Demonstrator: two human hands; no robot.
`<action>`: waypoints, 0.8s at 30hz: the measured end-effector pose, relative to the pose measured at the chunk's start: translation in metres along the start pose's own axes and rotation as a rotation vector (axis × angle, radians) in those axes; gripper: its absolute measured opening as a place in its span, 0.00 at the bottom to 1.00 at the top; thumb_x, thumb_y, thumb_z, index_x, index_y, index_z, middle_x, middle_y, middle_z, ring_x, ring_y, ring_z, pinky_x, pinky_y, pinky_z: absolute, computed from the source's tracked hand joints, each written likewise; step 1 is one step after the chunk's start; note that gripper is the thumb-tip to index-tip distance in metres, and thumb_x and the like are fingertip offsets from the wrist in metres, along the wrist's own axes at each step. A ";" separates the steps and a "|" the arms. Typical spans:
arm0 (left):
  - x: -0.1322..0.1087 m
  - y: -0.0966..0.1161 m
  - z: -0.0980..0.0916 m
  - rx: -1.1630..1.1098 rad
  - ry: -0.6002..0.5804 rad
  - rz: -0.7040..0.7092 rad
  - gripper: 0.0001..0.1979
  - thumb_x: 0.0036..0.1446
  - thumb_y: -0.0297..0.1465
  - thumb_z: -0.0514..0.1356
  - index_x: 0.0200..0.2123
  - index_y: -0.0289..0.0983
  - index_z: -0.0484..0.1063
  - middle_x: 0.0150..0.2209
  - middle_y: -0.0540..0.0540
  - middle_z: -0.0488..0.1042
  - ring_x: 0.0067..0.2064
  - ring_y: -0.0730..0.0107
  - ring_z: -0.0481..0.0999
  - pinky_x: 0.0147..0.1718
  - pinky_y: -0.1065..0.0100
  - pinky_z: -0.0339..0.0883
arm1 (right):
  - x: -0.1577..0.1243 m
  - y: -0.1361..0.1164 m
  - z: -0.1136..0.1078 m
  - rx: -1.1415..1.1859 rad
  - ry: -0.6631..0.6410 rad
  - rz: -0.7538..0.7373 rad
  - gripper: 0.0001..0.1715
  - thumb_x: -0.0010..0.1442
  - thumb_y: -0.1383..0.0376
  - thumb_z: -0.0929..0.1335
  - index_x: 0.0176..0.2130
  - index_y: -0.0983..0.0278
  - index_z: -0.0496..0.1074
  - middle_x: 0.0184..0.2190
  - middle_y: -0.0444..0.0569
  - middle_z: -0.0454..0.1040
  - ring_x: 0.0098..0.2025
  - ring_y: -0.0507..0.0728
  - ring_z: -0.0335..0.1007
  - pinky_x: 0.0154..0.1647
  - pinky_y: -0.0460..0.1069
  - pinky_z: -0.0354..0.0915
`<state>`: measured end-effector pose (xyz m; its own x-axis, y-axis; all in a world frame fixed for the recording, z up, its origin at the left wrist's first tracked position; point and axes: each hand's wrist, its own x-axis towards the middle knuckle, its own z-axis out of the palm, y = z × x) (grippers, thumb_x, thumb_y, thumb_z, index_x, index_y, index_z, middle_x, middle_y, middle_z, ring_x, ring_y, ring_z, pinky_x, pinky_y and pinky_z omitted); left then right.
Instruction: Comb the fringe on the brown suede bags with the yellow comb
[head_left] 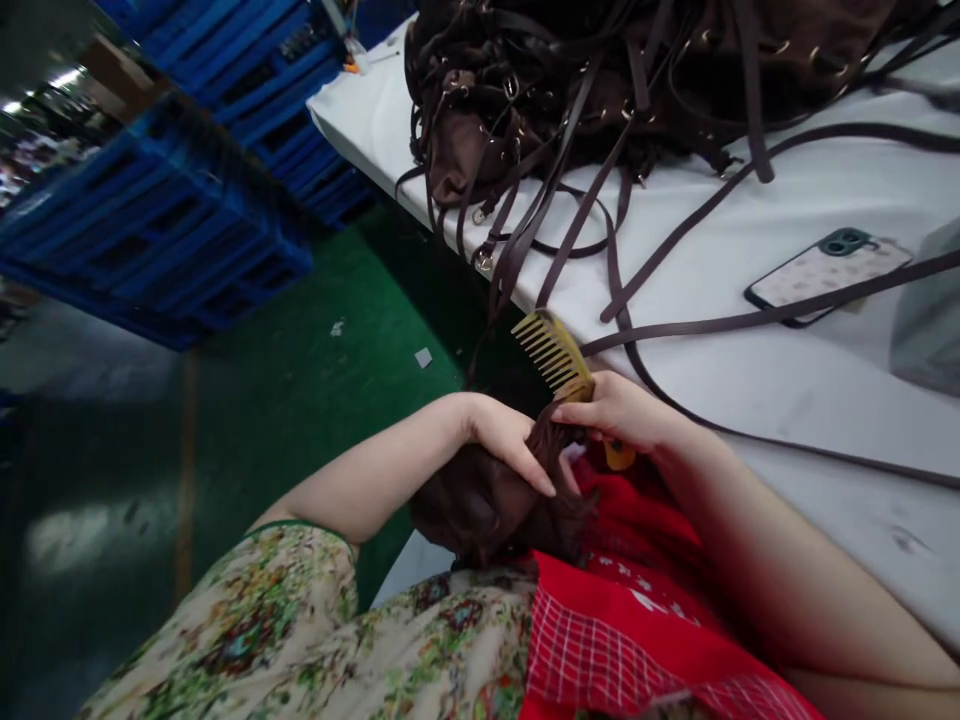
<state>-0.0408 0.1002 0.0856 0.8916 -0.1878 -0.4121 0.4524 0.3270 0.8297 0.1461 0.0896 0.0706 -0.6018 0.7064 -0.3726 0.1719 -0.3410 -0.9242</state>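
Note:
My right hand (619, 410) is closed round a yellow wide-toothed comb (553, 352), its teeth pointing up and left just off the table edge. My left hand (510, 438) lies over a dark brown fringed piece (487, 505) in my lap, fingers together and pressing on it. A tuft of the brown fringe rises between the two hands, which almost touch. Below them are my red apron (637, 620) and floral sleeve (300, 620).
A white table (787, 370) runs along the right. On it lie a heap of dark brown straps and bags (600, 80), long loose straps (720, 320) and a phone (825, 270) face down. Blue plastic pallets (165, 220) stand on the green floor (300, 400) at left.

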 end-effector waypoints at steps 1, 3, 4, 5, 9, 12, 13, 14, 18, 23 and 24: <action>0.003 -0.013 -0.002 -0.050 0.073 0.024 0.18 0.52 0.37 0.64 0.44 0.33 0.76 0.45 0.46 0.76 0.53 0.60 0.71 0.55 0.65 0.62 | 0.004 0.006 -0.001 -0.015 0.017 0.021 0.12 0.51 0.60 0.70 0.26 0.67 0.68 0.14 0.37 0.62 0.14 0.44 0.52 0.13 0.41 0.48; 0.012 -0.040 -0.005 -0.133 0.303 0.091 0.19 0.51 0.39 0.65 0.44 0.34 0.75 0.46 0.45 0.75 0.53 0.62 0.71 0.56 0.65 0.60 | 0.010 0.022 -0.004 -0.035 0.068 0.077 0.11 0.51 0.61 0.69 0.24 0.66 0.67 0.13 0.37 0.61 0.13 0.45 0.51 0.13 0.42 0.47; 0.017 -0.052 -0.005 -0.162 0.420 0.116 0.20 0.51 0.40 0.65 0.44 0.33 0.75 0.46 0.45 0.75 0.51 0.63 0.71 0.56 0.65 0.60 | 0.013 0.031 -0.005 -0.035 0.098 0.105 0.11 0.51 0.61 0.69 0.24 0.65 0.66 0.12 0.37 0.60 0.13 0.45 0.50 0.12 0.42 0.47; 0.022 -0.062 -0.004 -0.183 0.515 0.131 0.19 0.51 0.40 0.65 0.43 0.33 0.75 0.44 0.44 0.76 0.49 0.64 0.72 0.55 0.64 0.60 | 0.014 0.041 -0.006 -0.029 0.128 0.127 0.11 0.51 0.61 0.69 0.23 0.65 0.66 0.11 0.36 0.59 0.12 0.45 0.50 0.13 0.43 0.46; 0.037 -0.081 0.003 -0.280 0.595 0.146 0.20 0.55 0.44 0.60 0.35 0.31 0.76 0.36 0.43 0.76 0.39 0.67 0.74 0.48 0.64 0.64 | 0.015 0.066 -0.008 -0.048 0.195 0.156 0.10 0.51 0.60 0.68 0.27 0.65 0.67 0.15 0.39 0.64 0.15 0.47 0.55 0.15 0.44 0.52; 0.042 -0.086 0.011 -0.455 0.591 0.197 0.20 0.56 0.45 0.59 0.31 0.30 0.74 0.32 0.43 0.75 0.37 0.67 0.74 0.45 0.64 0.65 | 0.008 0.072 -0.006 -0.237 0.274 0.134 0.13 0.52 0.59 0.68 0.36 0.65 0.70 0.26 0.46 0.73 0.23 0.52 0.67 0.24 0.46 0.61; 0.043 -0.086 0.013 -0.516 0.609 0.218 0.20 0.55 0.44 0.60 0.30 0.30 0.73 0.31 0.43 0.75 0.36 0.67 0.74 0.44 0.64 0.64 | 0.004 0.072 -0.005 -0.328 0.344 0.105 0.17 0.53 0.58 0.68 0.40 0.65 0.69 0.31 0.49 0.75 0.29 0.55 0.70 0.28 0.47 0.64; 0.043 -0.087 0.015 -0.565 0.633 0.241 0.19 0.55 0.43 0.61 0.29 0.31 0.72 0.30 0.44 0.74 0.36 0.67 0.74 0.44 0.64 0.64 | -0.002 0.072 -0.004 -0.423 0.423 0.067 0.19 0.55 0.56 0.67 0.43 0.66 0.68 0.36 0.52 0.75 0.34 0.57 0.72 0.33 0.49 0.65; 0.044 -0.089 0.017 -0.582 0.650 0.298 0.17 0.55 0.41 0.61 0.29 0.30 0.72 0.32 0.43 0.74 0.38 0.67 0.73 0.46 0.63 0.63 | -0.033 0.072 0.011 -0.729 0.551 -0.045 0.19 0.67 0.56 0.55 0.44 0.65 0.66 0.37 0.54 0.75 0.37 0.59 0.72 0.36 0.50 0.62; 0.044 -0.083 0.020 -0.489 0.569 0.339 0.17 0.56 0.41 0.60 0.30 0.30 0.73 0.31 0.43 0.74 0.37 0.67 0.73 0.48 0.62 0.62 | -0.052 0.076 0.039 -0.941 0.294 0.000 0.15 0.69 0.62 0.54 0.39 0.63 0.66 0.34 0.48 0.74 0.31 0.54 0.72 0.29 0.47 0.57; 0.045 -0.080 0.023 -0.457 0.529 0.348 0.17 0.57 0.42 0.59 0.30 0.31 0.73 0.31 0.43 0.74 0.37 0.66 0.73 0.48 0.62 0.63 | -0.052 0.078 0.043 -0.971 0.258 0.008 0.14 0.69 0.63 0.55 0.40 0.63 0.66 0.34 0.48 0.74 0.32 0.54 0.72 0.29 0.47 0.57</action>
<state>-0.0377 0.0446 0.0094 0.8234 0.4247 -0.3763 0.0062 0.6565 0.7543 0.1569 -0.0002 0.0215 -0.4303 0.8583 -0.2797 0.8063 0.2261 -0.5466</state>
